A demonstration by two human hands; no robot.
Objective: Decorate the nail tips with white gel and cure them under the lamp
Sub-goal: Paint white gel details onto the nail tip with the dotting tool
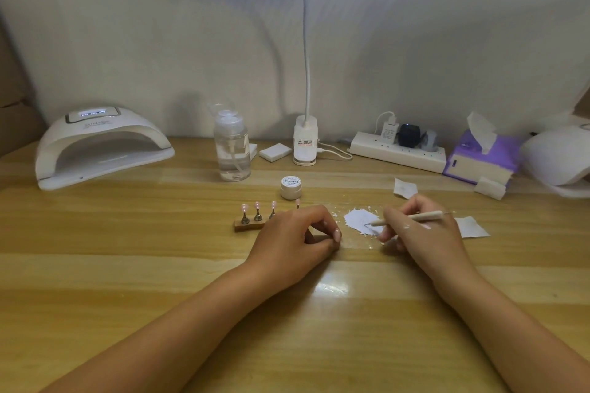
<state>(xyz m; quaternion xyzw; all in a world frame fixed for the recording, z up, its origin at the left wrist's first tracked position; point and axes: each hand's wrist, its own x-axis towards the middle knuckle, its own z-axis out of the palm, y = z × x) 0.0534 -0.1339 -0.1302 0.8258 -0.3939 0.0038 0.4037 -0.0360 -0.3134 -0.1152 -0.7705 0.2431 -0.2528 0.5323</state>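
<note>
The right hand (421, 236), just right of centre, pinches a thin brush (412, 217) whose tip rests on the smeared patch of white gel (359, 220). The left hand (297, 233) lies at centre with its fingers curled down, covering the right end of the wooden stand (247, 224); whether it grips anything cannot be told. Pink nail tips (257, 205) stand upright on the stand. A small gel jar (291, 187) sits just behind. The curing lamp (102, 147) sits at the left edge with its mouth facing the open table (287, 329). The lower half of the frame holds only the forearms.
</note>
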